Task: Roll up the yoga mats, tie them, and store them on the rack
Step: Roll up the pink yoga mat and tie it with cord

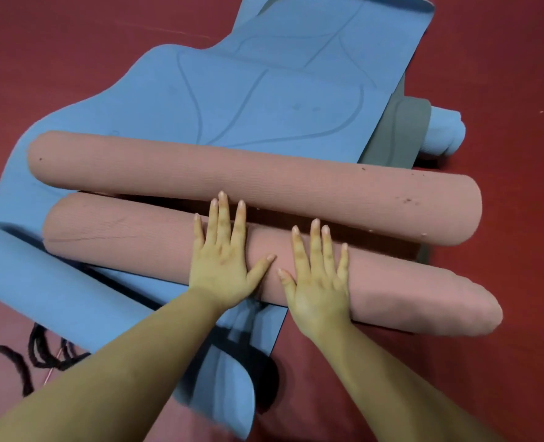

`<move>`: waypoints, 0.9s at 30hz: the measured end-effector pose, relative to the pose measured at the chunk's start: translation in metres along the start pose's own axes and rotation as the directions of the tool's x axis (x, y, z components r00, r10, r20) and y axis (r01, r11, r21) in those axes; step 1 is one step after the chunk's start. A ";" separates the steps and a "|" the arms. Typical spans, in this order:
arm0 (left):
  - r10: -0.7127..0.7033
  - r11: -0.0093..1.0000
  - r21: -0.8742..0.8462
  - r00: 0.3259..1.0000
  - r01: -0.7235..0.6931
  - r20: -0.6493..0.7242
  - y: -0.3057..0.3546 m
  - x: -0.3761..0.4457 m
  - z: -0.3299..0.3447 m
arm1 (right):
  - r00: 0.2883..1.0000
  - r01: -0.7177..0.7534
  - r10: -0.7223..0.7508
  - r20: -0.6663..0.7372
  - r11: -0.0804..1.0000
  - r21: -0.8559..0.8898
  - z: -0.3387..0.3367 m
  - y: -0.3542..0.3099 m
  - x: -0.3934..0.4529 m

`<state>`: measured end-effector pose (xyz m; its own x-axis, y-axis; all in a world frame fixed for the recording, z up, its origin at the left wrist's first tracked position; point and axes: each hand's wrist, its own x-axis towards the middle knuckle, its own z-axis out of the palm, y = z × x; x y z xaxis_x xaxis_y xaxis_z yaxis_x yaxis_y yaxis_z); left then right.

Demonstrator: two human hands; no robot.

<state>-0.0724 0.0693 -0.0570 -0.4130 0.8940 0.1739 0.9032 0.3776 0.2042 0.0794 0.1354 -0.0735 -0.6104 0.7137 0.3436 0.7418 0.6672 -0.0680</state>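
Note:
A pink yoga mat lies across the middle with both ends rolled: a near roll (130, 237) and a far roll (264, 183), with a narrow strip of it between them. My left hand (224, 260) and my right hand (320, 279) press flat on top of the near roll, fingers straight and spread, side by side. Under the pink mat lies an unrolled blue yoga mat (264, 90) with curved lines, stretching away to the top. A black cord (37, 349) lies on the floor at the lower left.
The floor (503, 74) is dark red. A grey mat (401, 132) peeks out under the blue mat's right edge, with a rolled blue mat (444, 132) beside it. A curled blue mat flap (40, 282) lies at the lower left.

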 end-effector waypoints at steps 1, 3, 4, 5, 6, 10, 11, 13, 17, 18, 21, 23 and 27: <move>0.003 1.000 -0.003 1.000 -0.003 0.007 0.001 0.006 -0.004 | 1.000 -0.003 0.003 -0.013 1.000 0.003 -0.002 0.001 0.005; -0.001 1.000 0.007 0.997 0.001 0.079 0.002 0.017 -0.011 | 1.000 -0.010 0.011 -0.013 0.999 0.044 -0.008 0.001 0.010; -0.017 1.000 0.014 0.990 0.016 0.140 0.001 0.021 -0.014 | 1.000 0.007 -0.007 -0.003 0.997 0.080 -0.009 0.003 0.009; -0.034 0.999 0.017 0.980 0.031 0.194 0.001 0.024 -0.016 | 0.999 0.041 -0.042 0.012 0.993 0.109 -0.010 0.005 0.008; -0.046 0.999 0.017 0.972 0.043 0.231 0.000 0.025 -0.017 | 0.995 0.085 -0.089 0.033 0.990 0.114 -0.010 0.009 0.005; -0.049 0.999 0.015 0.951 0.047 0.305 -0.001 0.013 -0.011 | 0.967 0.209 -0.203 0.155 0.978 -0.024 -0.005 0.019 -0.005; -0.038 0.999 0.016 0.949 0.035 0.314 -0.002 0.007 -0.009 | 0.965 0.212 -0.205 0.162 0.977 -0.028 -0.005 0.018 -0.007; 0.019 1.000 -0.007 0.950 -0.018 0.312 -0.007 -0.003 -0.009 | 0.967 0.221 -0.218 0.132 0.975 -0.007 -0.005 0.015 -0.012; 0.215 0.974 0.001 0.931 -0.225 0.294 -0.024 -0.010 -0.014 | 0.964 0.260 -0.262 0.055 0.965 0.031 -0.008 0.017 -0.017; 0.229 0.970 0.010 0.927 -0.243 0.298 -0.028 -0.011 -0.016 | 0.962 0.267 -0.269 0.042 0.963 0.045 -0.010 0.017 -0.018; 0.227 0.966 0.037 0.913 -0.254 0.339 -0.031 -0.013 -0.029 | 0.960 0.276 -0.278 0.031 0.959 0.057 -0.022 0.015 -0.022; 0.248 0.945 0.112 0.895 -0.309 0.370 -0.026 -0.015 -0.044 | 0.956 0.289 -0.290 0.046 0.957 0.034 -0.033 0.013 -0.022; 0.199 0.932 0.184 0.867 -0.311 0.456 -0.008 -0.023 -0.076 | 0.952 0.299 -0.300 0.066 0.954 0.019 -0.060 0.008 -0.026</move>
<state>-0.0792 0.0268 0.0104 -0.1250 0.9607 -0.2477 0.9921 0.1184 -0.0413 0.1184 0.1093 -0.0267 -0.8215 0.4934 0.2859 0.5198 0.8540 0.0197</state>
